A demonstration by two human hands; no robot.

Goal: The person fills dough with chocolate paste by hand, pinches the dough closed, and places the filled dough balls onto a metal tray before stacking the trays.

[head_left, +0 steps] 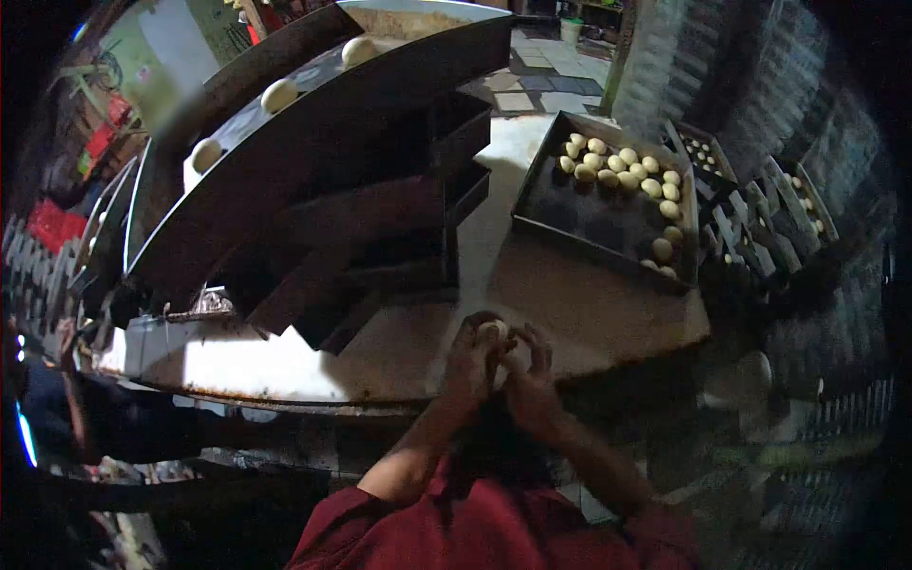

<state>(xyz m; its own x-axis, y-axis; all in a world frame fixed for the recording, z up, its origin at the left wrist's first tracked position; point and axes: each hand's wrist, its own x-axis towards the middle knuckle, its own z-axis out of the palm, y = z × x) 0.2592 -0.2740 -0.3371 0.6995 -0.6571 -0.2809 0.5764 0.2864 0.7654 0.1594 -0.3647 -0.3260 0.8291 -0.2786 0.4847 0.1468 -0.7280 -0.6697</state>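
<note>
A small pale dough ball [491, 330] is held between my hands just over the near edge of the table. My left hand [467, 359] curls its fingers around the ball. From the other side, my right hand [534, 380] meets it with bent fingers, its fingertips at the ball. A pale patch shows between the right fingers, too dim to make out. To the right of my hands, a dark tray [589, 214] holds several round dough balls [617, 169] along its far and right sides.
Dark trays stand stacked on the left of the light table [256, 356]; the top tray [380, 90] carries three pale balls [279, 96]. Further right are another tray with small balls [701, 154] and a slatted wooden rack [760, 228]. A tiled floor [546, 76] lies beyond.
</note>
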